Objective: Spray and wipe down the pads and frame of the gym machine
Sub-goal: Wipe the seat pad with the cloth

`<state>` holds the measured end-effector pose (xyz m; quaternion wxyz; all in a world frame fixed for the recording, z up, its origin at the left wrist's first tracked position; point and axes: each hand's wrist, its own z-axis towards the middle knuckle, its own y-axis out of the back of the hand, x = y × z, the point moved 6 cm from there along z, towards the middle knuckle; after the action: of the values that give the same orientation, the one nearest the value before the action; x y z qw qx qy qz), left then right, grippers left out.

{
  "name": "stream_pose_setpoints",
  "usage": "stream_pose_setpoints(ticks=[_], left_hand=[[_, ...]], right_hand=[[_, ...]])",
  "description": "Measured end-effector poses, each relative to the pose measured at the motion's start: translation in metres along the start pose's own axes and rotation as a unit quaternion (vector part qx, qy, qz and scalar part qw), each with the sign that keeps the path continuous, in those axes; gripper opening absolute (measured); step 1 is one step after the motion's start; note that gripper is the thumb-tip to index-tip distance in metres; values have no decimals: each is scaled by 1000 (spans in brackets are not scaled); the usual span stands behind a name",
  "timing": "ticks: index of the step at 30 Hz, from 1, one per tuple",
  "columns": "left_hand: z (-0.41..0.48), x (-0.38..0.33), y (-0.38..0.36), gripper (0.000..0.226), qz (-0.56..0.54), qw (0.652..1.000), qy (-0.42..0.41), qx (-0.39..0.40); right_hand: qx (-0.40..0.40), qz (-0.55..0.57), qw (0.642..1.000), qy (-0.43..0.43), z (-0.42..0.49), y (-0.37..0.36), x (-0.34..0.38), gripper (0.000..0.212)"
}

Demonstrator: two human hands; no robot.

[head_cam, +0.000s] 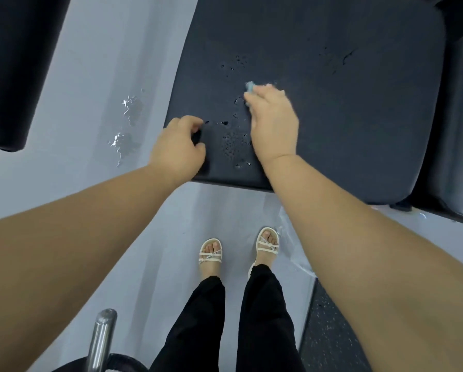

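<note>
A black seat pad [345, 116] of the gym machine fills the upper right, with droplets of spray on its near half. My right hand [273, 122] presses a light blue cloth [250, 86] onto the pad near its middle; the cloth is mostly hidden under the fingers, which are blurred. At the pad's near left corner rests my left hand [176, 146], its fingers loosely curled with nothing visible in them.
Grey floor [96, 76] to the left carries small wet patches [125, 130]. Another black pad [15, 71] stands at the far left and a black frame part [458, 124] at the right edge. A chrome bar [102, 339] rises at the bottom. My sandalled feet [238, 251] stand below the pad.
</note>
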<state>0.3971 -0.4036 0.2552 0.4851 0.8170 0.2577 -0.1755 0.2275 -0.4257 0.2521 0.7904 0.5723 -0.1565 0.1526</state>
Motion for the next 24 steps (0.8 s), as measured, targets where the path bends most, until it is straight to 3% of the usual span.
stream_pose_setpoints(ticks=[4,6,7,10,12,14,16,19,21,24], left_hand=[[-17,39,10,48,-13,995,83,-58],[-25,48,3,52,-45,992,112,-30],[-27,51,-1,54,-56,991,118,-15],[-29,51,-6,56,-44,991,124,1],[-30,47,-6,56,-33,990,138,1],[-30,44,-6,57,-12,989,145,3],[-30,42,-4,55,5,990,139,6],[-28,43,-2,53,13,991,128,20],[-27,45,-1,51,14,992,124,30],[-25,45,0,48,27,991,125,37]], right_hand=[[133,31,956,258,-42,-29,69,32],[132,14,948,291,-35,-17,55,25],[102,-7,959,263,-24,-7,38,24],[56,-47,996,42,-1,13,-21,27],[29,-15,999,-29,-9,9,-8,24],[39,6,996,74,-32,-12,42,23],[112,34,969,217,-62,-31,84,25],[162,16,942,292,-54,-20,80,28],[147,-35,968,202,-23,-10,49,36],[71,-62,994,-54,9,-4,3,36]])
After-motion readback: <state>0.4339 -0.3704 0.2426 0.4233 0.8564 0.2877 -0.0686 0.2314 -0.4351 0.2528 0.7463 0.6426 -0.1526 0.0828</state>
